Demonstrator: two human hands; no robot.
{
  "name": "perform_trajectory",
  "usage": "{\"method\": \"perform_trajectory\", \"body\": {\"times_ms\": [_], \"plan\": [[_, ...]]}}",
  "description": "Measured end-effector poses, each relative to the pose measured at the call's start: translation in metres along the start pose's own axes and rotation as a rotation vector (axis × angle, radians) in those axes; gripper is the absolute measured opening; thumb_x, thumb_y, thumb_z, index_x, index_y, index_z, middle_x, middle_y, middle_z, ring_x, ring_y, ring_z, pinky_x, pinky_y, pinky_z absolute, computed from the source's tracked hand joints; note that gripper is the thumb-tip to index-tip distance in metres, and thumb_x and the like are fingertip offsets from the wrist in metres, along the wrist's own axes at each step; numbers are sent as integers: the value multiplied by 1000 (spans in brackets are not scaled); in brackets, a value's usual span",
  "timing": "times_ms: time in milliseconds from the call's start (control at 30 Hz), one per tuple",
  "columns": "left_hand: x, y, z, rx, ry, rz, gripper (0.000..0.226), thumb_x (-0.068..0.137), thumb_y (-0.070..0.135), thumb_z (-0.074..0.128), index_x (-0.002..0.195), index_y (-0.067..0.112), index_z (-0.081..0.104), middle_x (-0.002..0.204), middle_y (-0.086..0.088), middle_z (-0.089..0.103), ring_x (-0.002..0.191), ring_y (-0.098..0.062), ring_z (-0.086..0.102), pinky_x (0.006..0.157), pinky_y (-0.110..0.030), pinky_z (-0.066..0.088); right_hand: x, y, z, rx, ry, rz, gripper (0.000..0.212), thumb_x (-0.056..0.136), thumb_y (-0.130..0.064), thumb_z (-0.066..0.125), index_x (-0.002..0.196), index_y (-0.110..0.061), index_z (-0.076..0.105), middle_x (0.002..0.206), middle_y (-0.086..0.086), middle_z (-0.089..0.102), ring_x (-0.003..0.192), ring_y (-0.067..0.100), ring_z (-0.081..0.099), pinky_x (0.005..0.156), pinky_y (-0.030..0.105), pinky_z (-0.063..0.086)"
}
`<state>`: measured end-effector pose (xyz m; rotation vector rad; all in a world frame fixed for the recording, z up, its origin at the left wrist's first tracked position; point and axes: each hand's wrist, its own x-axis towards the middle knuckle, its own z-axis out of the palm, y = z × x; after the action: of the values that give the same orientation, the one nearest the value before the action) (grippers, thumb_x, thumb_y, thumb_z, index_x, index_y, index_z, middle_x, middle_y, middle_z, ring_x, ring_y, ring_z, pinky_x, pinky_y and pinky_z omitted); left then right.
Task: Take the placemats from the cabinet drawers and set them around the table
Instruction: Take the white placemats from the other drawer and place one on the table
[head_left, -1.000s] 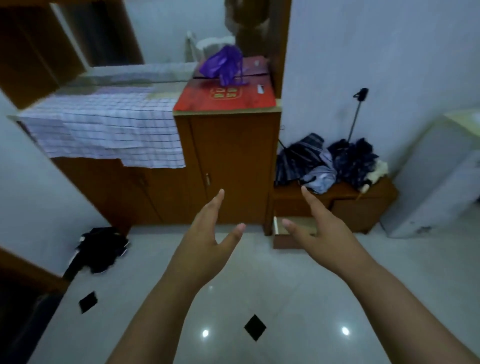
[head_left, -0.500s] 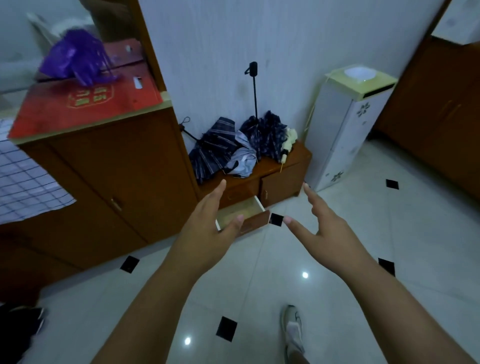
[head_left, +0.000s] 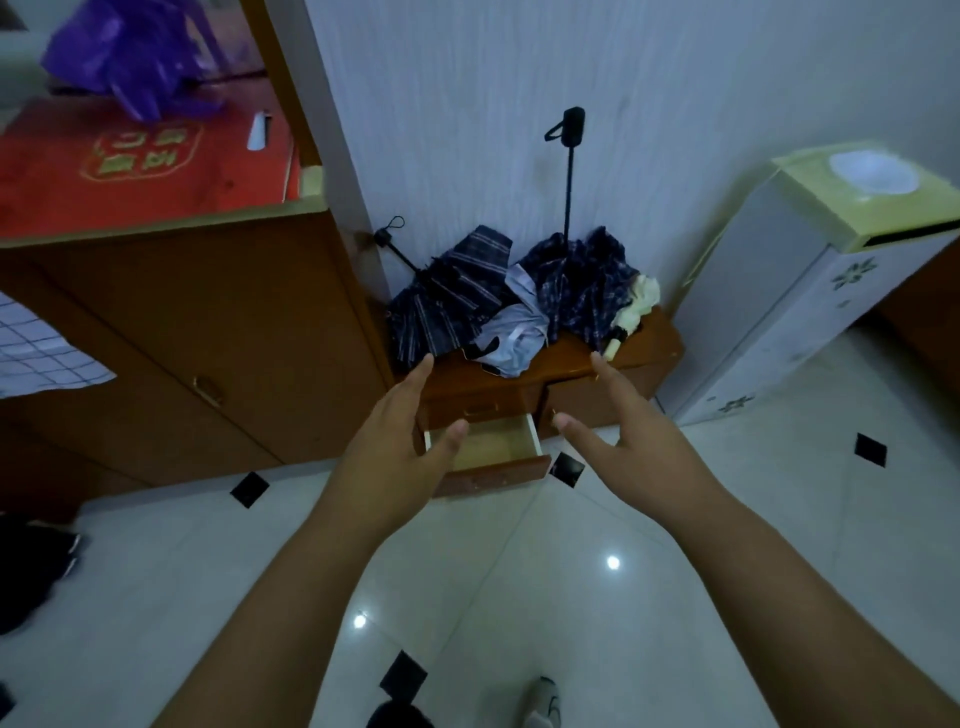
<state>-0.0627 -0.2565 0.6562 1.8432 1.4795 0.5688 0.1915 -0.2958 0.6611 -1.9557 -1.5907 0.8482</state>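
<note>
Two hands, left (head_left: 392, 457) and right (head_left: 631, 449), reach out with fingers relaxed, grasping nothing, over pulled-out drawer (head_left: 491, 454) of low cabinet (head_left: 597, 364); umbrellas (head_left: 514, 301) on top.

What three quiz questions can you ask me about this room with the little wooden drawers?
1. True or false: the left hand holds a placemat.
2. What lies on top of the low cabinet? A. umbrellas B. plates C. books
3. Fill in: the drawer nearest the hands is ___ (open or shut).

Key: 1 false, the hand is empty with its fingers straight; 2 A; 3 open.
</note>
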Motion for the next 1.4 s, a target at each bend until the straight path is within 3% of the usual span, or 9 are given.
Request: {"method": "perform_trajectory", "body": {"times_ms": [67, 233, 400, 633, 733, 833, 1000, 1167, 1400], "plan": [[25, -8, -2, -1, 6, -29, 80, 94, 56, 55, 159, 40, 13, 163, 10, 27, 134, 6, 22, 108, -23, 24, 32, -1, 0, 11, -22, -18, 88, 85, -66, 53, 157, -37, 11, 158, -8, 34, 139, 13, 39, 98, 24, 33], [98, -33, 3, -14, 11, -69, 76, 96, 52, 56, 159, 39, 16, 162, 9, 29, 130, 6, 25, 105, -22, 26, 111, 0, 17, -3, -57, -22, 85, 88, -63, 54, 158, -36, 12, 158, -8, 34, 140, 14, 37, 95, 22, 33], [169, -61, 20, -43, -48, -106, 75, 97, 49, 58, 159, 41, 17, 160, 4, 34, 142, -11, 34, 103, -23, 29, 179, 9, 48, -14, -81, 18, 83, 89, -62, 54, 157, -37, 14, 155, -4, 39, 113, 17, 56, 95, 29, 42], [234, -97, 45, -47, -74, -165, 73, 97, 49, 57, 158, 43, 16, 162, 6, 30, 145, -10, 30, 106, -23, 28, 254, 35, 89, -4, -177, 9, 79, 92, -56, 55, 157, -32, 19, 157, -3, 36, 142, 15, 35, 104, 28, 34], [250, -112, 62, -46, -43, -194, 73, 98, 48, 56, 158, 43, 16, 163, 6, 29, 146, -10, 28, 107, -24, 27, 286, 54, 103, -8, -221, -17, 72, 92, -57, 53, 155, -41, 22, 129, -7, 54, 119, 12, 52, 94, 29, 44], [259, -131, 90, -63, -8, -233, 72, 99, 47, 56, 158, 43, 16, 162, 6, 28, 146, -10, 28, 106, -23, 27, 318, 81, 126, -32, -263, -60, 70, 91, -62, 51, 153, -44, 24, 88, -22, 40, 79, -1, 44, 72, 21, 41], [260, -166, 149, -64, 55, -299, 68, 100, 46, 55, 158, 42, 19, 162, 7, 30, 146, -13, 31, 106, -25, 29, 344, 134, 160, -42, -330, -93, 63, 93, -56, 53, 150, -43, 31, 120, -1, 58, 110, 14, 57, 87, 24, 41], [265, -224, 210, -33, 73, -340, 60, 99, 49, 54, 154, 44, 29, 160, 11, 33, 142, -12, 36, 102, -25, 36, 355, 205, 204, -52, -339, -123, 59, 95, -48, 56, 149, -37, 38, 115, -11, 50, 114, 9, 50, 104, 32, 44], [291, -326, 308, 26, 54, -341, 60, 99, 50, 53, 154, 46, 28, 160, 9, 34, 141, -15, 38, 97, -23, 32, 385, 327, 307, -71, -372, -142, 59, 95, -50, 56, 150, -38, 38, 157, -9, 35, 144, 10, 32, 113, 28, 31]]}}
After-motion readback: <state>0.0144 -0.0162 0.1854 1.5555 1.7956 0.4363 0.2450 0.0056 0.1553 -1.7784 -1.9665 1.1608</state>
